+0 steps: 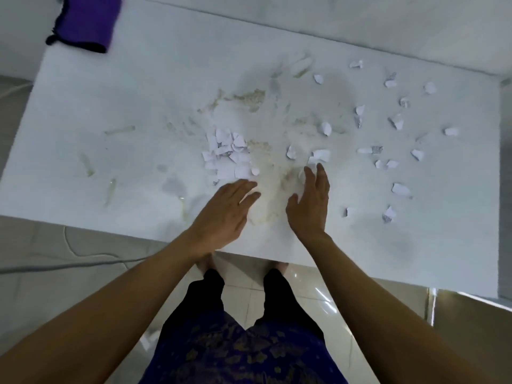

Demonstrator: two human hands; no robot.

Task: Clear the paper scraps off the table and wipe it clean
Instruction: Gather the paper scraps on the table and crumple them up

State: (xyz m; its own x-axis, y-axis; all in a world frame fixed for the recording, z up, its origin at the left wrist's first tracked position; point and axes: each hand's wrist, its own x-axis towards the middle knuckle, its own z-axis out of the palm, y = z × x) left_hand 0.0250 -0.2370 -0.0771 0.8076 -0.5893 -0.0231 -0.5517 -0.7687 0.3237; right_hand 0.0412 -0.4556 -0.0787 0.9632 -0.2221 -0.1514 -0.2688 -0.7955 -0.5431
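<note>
Two bare hands over a white table point(83, 151), palms down, fingers spread wide, nothing held. Left hand point(224, 214) flat, fingertips touching the near edge of a pile of paper scraps point(227, 155). Pile just past the left hand, scraps lying on top of each other, some with dark print on them. Right hand point(310, 203) flat too, fingers pointing away from the body, fingertips just touching one white scrap point(318, 157). Between the two hands, a pale yellowish smear point(266, 189) on the table top. More of the same smear past both hands, with a crumbly patch point(249, 98) farther out. A few thin streaks point(110, 189) well off to the left of the left hand.

To the right of the right hand, many loose scraps point(399, 121) scattered about, each lying apart from the others. A couple point(400, 188) close beside the right hand, the rest farther out toward the far right edge of the table.

Far past the left hand, at the far left corner of the table, a purple cloth point(88, 20) with a dark edge, partly hanging off. Well apart from both hands and from the scraps.

Below the arms, dark trousers point(210, 300) and a shiny tiled floor point(304, 300). A grey cable point(69, 264) on the floor to the left.
</note>
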